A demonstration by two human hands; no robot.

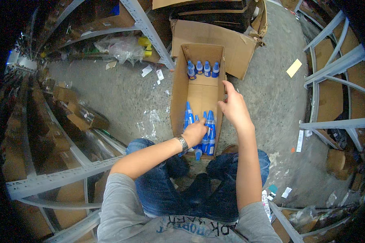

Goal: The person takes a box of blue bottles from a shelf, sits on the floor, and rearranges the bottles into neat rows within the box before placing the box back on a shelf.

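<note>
A long open cardboard box [178, 91] stands on the floor before me. Several blue bottles with pointed caps [207, 69] stand upright at its far end. More blue bottles [211, 133] lie in a pile at the near end. My left hand [194, 133], with a metal-band watch [182, 142] at the wrist, reaches into that pile and touches bottles; its fingers partly hide them, so a firm hold cannot be told. Above the right wall of the box is my right hand [232, 104], thumb and fingers apart, with nothing in it.
Beyond the box sits a larger cardboard carton [210, 36] with its flap hanging down. Metal shelving with cardboard boxes stands left [64, 174] and right [334, 124]. Paper scraps and clear plastic [152, 121] litter the concrete floor; a yellow paper [294, 68] lies to the right.
</note>
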